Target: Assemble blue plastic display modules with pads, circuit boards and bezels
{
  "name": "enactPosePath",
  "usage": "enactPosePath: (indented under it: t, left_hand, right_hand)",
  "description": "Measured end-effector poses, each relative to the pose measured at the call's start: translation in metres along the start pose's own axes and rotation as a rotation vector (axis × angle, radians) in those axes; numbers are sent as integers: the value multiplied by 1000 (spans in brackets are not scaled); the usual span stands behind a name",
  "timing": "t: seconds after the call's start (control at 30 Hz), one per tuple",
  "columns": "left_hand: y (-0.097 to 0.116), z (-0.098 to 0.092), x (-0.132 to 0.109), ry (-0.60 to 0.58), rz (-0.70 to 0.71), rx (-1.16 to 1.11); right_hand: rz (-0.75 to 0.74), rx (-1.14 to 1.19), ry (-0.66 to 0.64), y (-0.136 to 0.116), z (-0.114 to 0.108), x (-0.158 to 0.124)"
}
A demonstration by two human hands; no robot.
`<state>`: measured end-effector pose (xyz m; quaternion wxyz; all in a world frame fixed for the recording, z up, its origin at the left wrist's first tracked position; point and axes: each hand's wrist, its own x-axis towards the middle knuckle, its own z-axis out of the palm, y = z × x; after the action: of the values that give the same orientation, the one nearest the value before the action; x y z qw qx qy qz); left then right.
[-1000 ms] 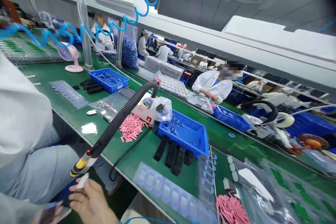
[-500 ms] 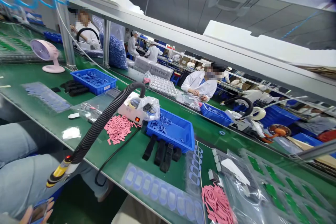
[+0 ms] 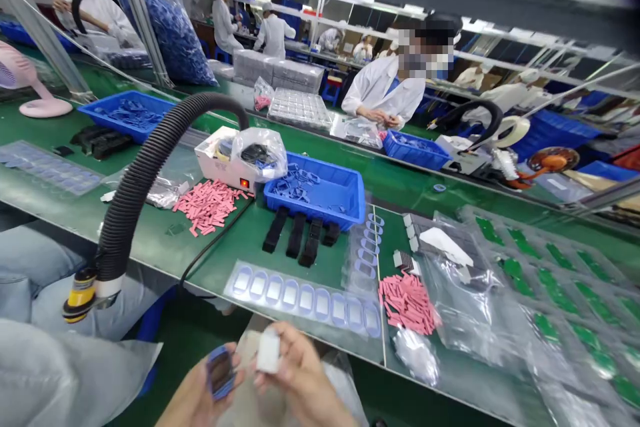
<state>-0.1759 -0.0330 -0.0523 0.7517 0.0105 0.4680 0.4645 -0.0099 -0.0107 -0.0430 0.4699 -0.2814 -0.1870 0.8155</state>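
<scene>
My left hand (image 3: 197, 397) sits at the bottom of the view, fingers closed around a small blue-rimmed oval part (image 3: 220, 371). Beside it my right hand (image 3: 300, 380) pinches a small white piece (image 3: 269, 351) between thumb and fingers. Both hands are below the near edge of the green bench (image 3: 250, 240), over my lap. Just beyond them on the bench lies a clear strip of blue oval frames (image 3: 305, 297). A pile of pink strips (image 3: 407, 301) lies to its right.
A black corrugated hose (image 3: 135, 180) with a yellow-tipped nozzle (image 3: 80, 293) hangs at left. A blue bin of parts (image 3: 320, 190), black blocks (image 3: 300, 237), another pink pile (image 3: 207, 203) and plastic bags (image 3: 465, 287) crowd the bench. A white-coated person (image 3: 385, 90) works opposite.
The view has swung down and to the right. Both hands have come up into view at the bottom centre, the left with the blue oval part, the right with a white piece.
</scene>
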Motion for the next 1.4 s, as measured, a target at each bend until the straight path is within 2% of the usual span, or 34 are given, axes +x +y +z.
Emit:
enactPosePath:
  t: [0.1,0.2,0.27,0.37,0.47,0.63,0.97,1.07,1.23,1.33,1.4]
  left_hand:
    - [-9,63,-15,-182,16,7]
    - [-15,110,-21,-325,-5,0]
    - [-20,130,-20,-414,-40,-10]
    - [-31,148,-14,-555,-67,-33]
    - [-43,159,-10,-622,-66,-61]
    - [-55,172,-12,-637,-61,-61]
    - [-59,178,-16,-597,-48,-41]
    - [-58,179,-17,-593,-22,-30]
    - [-57,179,-19,-588,21,19]
    - [-58,180,-19,-578,43,29]
    - [-59,181,-19,-564,58,33]
  right_hand:
    - [-168,79,53,-45,-6,-26]
    - [-289,103,63,-78,-11,-45]
    - [-329,119,41,-91,-14,-53]
    - [-361,138,23,-99,-21,-61]
    - [-385,125,67,-103,-29,-67]
    - [-411,50,175,-108,-34,-74]
    - [-471,-49,180,-109,-37,-75]
    - [-585,-250,266,-110,-39,-84]
    - [-957,-726,443,-110,-37,-102]
    - [-1184,-1068,437,-109,-33,-107]
    - [-1218,-1341,417,-110,-29,-108]
